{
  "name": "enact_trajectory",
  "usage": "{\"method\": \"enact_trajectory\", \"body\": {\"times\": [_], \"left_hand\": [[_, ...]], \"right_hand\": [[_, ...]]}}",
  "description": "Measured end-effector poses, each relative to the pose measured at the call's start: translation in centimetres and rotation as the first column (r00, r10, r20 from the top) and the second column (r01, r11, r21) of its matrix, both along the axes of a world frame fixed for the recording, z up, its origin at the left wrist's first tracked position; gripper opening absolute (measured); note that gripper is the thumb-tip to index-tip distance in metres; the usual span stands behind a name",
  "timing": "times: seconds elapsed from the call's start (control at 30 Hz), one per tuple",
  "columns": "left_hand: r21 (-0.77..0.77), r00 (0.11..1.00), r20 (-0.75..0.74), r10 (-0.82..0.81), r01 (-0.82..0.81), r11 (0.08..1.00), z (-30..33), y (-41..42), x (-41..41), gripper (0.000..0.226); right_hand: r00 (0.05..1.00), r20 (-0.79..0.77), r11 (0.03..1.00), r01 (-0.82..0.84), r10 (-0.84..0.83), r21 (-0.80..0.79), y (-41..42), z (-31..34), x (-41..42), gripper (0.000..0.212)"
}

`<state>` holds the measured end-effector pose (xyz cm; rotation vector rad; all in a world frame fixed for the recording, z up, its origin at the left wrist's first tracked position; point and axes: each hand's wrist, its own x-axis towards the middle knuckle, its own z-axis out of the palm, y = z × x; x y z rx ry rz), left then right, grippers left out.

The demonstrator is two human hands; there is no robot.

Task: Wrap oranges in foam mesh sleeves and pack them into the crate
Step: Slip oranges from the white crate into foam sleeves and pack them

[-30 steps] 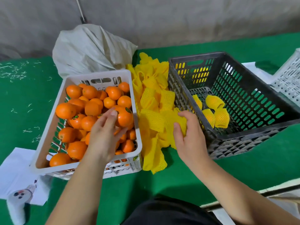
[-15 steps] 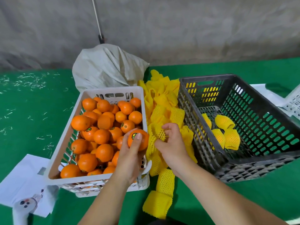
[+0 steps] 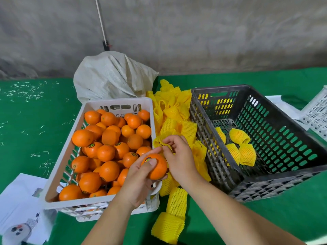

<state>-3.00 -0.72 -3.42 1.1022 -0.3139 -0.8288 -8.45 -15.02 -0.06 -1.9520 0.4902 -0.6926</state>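
Note:
My left hand (image 3: pixel 139 181) grips one orange (image 3: pixel 157 167) with a sticker, lifted over the near right corner of the white crate (image 3: pixel 58 167), which is full of loose oranges (image 3: pixel 106 138). Just beside it my right hand (image 3: pixel 178 156) pinches the open end of a yellow foam mesh sleeve (image 3: pixel 160 141), close to the held orange. More yellow sleeves (image 3: pixel 175 114) are heaped between the two crates. The black crate (image 3: pixel 265 184) on the right holds several wrapped oranges (image 3: pixel 239 136) on its floor.
A grey woven sack (image 3: pixel 113 76) stands behind the white crate. Loose sleeves (image 3: pixel 169 227) trail toward the near edge of the green table (image 3: pixel 26 121). White paper (image 3: pixel 19 206) lies at the near left, and another white crate (image 3: pixel 316 114) shows at the far right.
My left hand picked an orange out of the white crate and carried it right. My right hand lifted a sleeve from the pile and brought its opening up to the orange.

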Motion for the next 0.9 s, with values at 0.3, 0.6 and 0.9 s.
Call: {"method": "enact_trajectory", "body": {"times": [0.3,0.6,0.9], "left_hand": [[0.078,0.936,0.023,0.351,-0.352,0.933,0.2,-1.5,-0.5,0.066],[0.004,0.981,0.154,0.121,-0.123,0.992,-0.5,-0.9,-0.5,0.068],[0.099,0.947,0.103,0.304,-0.314,0.944,0.1,-1.5,-1.0,0.045]], "right_hand": [[0.996,0.075,0.991,-0.06,0.051,0.118,1.8,-0.4,-2.2,0.026],[0.996,0.052,0.974,-0.057,0.07,-0.218,0.9,0.1,-3.0,0.023],[0.987,0.014,0.898,-0.138,0.158,-0.419,1.6,-0.8,-3.9,0.036]]}}
